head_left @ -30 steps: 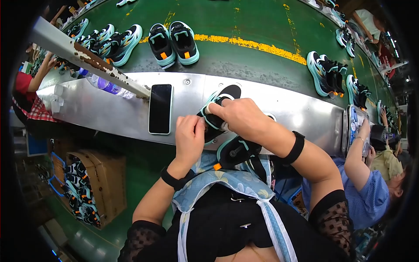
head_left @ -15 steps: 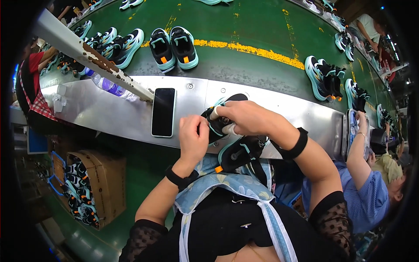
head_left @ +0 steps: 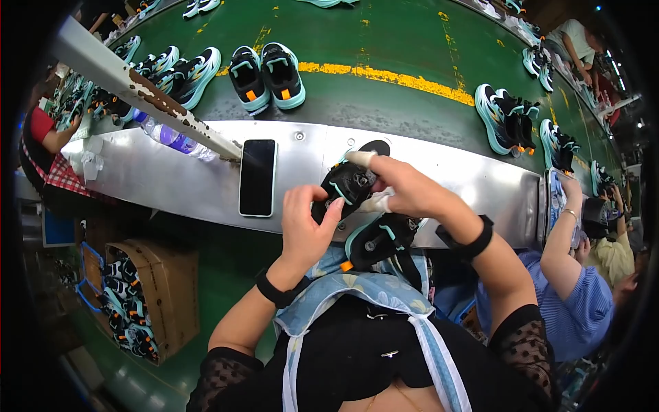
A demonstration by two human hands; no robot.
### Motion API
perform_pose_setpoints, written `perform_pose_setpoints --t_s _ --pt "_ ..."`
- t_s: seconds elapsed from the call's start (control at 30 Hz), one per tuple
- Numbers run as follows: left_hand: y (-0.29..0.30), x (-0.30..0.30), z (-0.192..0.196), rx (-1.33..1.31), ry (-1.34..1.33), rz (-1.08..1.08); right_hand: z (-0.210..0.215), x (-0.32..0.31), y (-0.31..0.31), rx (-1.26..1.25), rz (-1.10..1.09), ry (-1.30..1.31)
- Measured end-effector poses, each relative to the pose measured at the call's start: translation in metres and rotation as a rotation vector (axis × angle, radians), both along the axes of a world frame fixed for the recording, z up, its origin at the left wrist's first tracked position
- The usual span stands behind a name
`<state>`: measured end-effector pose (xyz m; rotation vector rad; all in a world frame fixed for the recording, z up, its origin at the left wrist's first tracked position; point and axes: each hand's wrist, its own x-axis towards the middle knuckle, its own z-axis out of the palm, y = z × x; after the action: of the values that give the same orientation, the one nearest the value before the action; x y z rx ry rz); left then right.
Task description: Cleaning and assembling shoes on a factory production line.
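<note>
A black shoe upper (head_left: 351, 184) with turquoise trim lies tilted over the near edge of the metal ledge, between my hands. My right hand (head_left: 408, 187), pale covers on some fingertips, grips its right side. At its near-left end, the thumb and fingers of my left hand (head_left: 305, 223) close around the edge; part of that grip is hidden. Just below, a second black upper (head_left: 377, 242) with turquoise edging and an orange tab rests by my apron (head_left: 357, 292).
A phone (head_left: 257, 178) lies on the metal ledge (head_left: 213, 182), left of my hands. A white post (head_left: 147, 93) slants over a bottle (head_left: 165, 134). Shoes (head_left: 266, 77) stand on the green belt (head_left: 384, 44). A carton (head_left: 165, 295) of uppers sits lower left. A co-worker (head_left: 576, 295) is close on the right.
My left hand has opened from a closed fist and taken the upper's near end between thumb and fingers. My right hand has shifted slightly right, showing more of the upper.
</note>
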<state>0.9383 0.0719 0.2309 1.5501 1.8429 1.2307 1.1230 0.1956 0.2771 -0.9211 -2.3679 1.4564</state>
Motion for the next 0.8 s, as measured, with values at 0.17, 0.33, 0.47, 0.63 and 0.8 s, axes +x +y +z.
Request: perform_pose_setpoints --t_s 0.17,0.33,0.47,0.63,0.8 --pt "0.044 -0.004 0.031 0.268 0.204 -0.118 0.017 0.056 -0.007 0.157 -0.116 -0.080" --pt "0.072 -0.003 0.025 -0.007 0.204 -0.582 0.036 0.084 -0.054 0.025 -0.097 -0.191" --pt "0.100 -0.003 0.054 -0.350 0.240 -0.678 0.015 0.085 -0.084 0.160 -0.170 -0.133" --pt "0.091 0.011 0.028 -0.056 0.390 -0.728 0.011 0.080 -0.095 0.378 -0.252 -0.244" --pt "0.082 0.012 0.017 -0.054 0.223 -0.703 -0.010 0.072 -0.111 0.476 -0.429 -0.171"
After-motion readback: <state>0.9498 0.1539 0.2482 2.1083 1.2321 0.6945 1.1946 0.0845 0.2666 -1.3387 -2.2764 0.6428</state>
